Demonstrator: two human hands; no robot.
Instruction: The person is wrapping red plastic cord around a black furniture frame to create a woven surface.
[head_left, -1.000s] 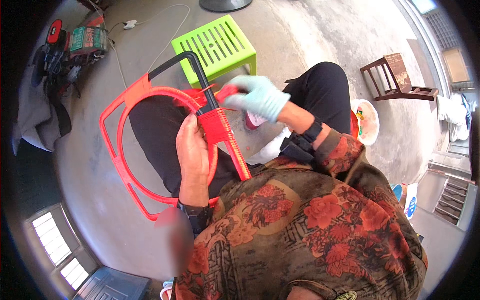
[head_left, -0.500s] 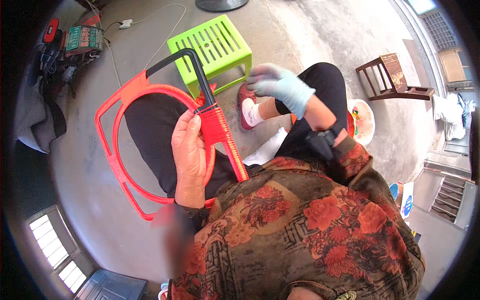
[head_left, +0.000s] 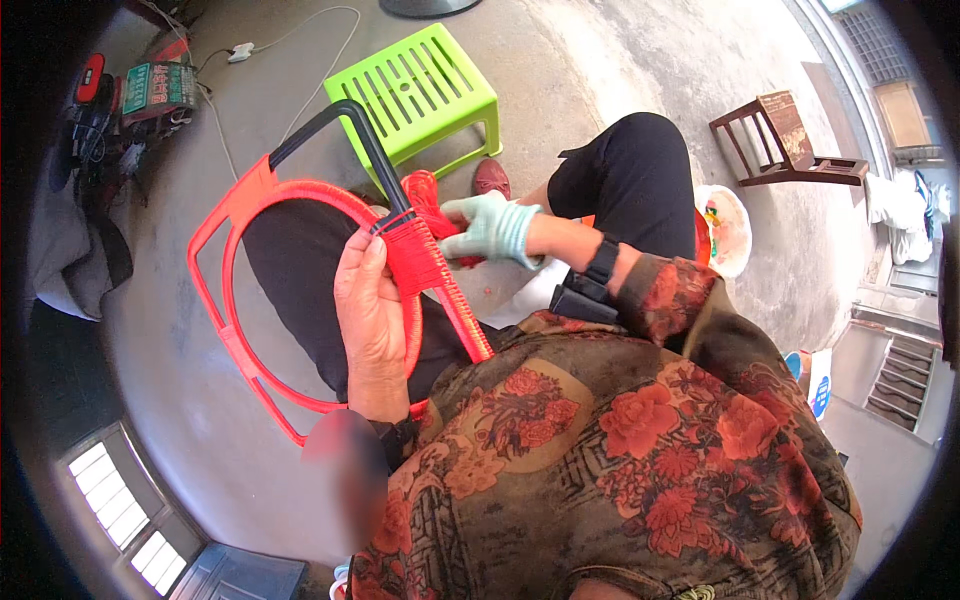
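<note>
Head view: right hand (head_left: 490,228), gloved, is back at centre, beside the black bar (head_left: 370,130); half a second ago it was off to the right, clear of the work. Now fingers are part-curled at the red cord bundle (head_left: 424,192); glove hides the contact, so can't tell if the grip is closed. Left hand (head_left: 372,300), bare, hasn't let go: thumb on top, closed on the red-and-black frame (head_left: 252,192) by the edge of the wrapped band (head_left: 415,260). Frame sits left of centre across the thigh (head_left: 300,290), lower right of the green stool (head_left: 405,90). Reads as cord hand rejoining the wrapping while the other steadies.
</note>
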